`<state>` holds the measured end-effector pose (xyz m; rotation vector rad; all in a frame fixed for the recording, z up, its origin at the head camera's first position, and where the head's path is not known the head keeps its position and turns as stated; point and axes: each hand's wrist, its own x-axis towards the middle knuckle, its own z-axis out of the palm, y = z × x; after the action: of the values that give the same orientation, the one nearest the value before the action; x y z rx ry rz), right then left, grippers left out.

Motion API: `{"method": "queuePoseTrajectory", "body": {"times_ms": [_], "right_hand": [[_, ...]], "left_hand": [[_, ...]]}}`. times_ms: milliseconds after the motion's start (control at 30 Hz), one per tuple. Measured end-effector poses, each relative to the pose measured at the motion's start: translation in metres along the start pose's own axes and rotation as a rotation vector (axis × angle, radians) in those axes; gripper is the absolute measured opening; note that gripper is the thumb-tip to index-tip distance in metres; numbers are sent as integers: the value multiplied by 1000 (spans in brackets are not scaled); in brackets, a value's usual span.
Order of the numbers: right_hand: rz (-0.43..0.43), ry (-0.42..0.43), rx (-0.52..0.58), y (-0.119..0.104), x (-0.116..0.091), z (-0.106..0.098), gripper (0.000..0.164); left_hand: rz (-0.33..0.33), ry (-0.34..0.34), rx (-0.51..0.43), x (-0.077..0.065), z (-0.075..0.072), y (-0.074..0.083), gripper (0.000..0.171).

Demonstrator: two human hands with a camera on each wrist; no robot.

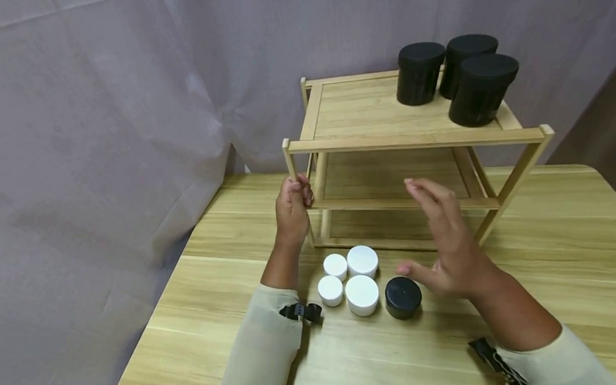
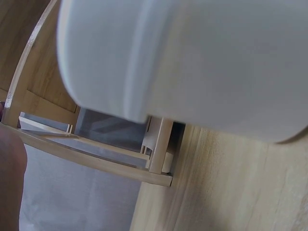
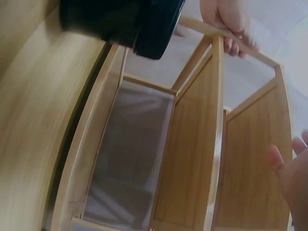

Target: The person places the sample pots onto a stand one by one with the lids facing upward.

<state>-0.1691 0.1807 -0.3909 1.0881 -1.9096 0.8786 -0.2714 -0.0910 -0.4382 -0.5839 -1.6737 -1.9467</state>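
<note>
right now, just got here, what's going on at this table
A person's left hand grips the front left leg of a wooden shelf, while the right hand is open in front of it, holding nothing. Three tall black containers stand toward the right end of the top tier. On the table before the shelf sit four white containers, with a short black container to their right.

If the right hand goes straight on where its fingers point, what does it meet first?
Probably the rack, near its top front rail; depth is unclear, so the right hand might instead slip beneath that rail.
</note>
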Motion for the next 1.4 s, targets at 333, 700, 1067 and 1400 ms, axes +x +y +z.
{"method": "queuePoseTrajectory", "body": {"times_ms": [333, 700, 1067, 1400], "right_hand": [[233, -385, 71, 10, -22, -17, 108], [298, -608, 17, 10, -27, -27, 87], [486, -790, 123, 10, -29, -36, 79], [609, -942, 192, 12, -32, -31, 89]], "left_hand": [[2, 0, 21, 0, 0, -1, 85], [-9, -8, 13, 0, 0, -1, 89], [-28, 4, -22, 0, 2, 1, 78], [-45, -2, -16, -2, 0, 2, 72]]}}
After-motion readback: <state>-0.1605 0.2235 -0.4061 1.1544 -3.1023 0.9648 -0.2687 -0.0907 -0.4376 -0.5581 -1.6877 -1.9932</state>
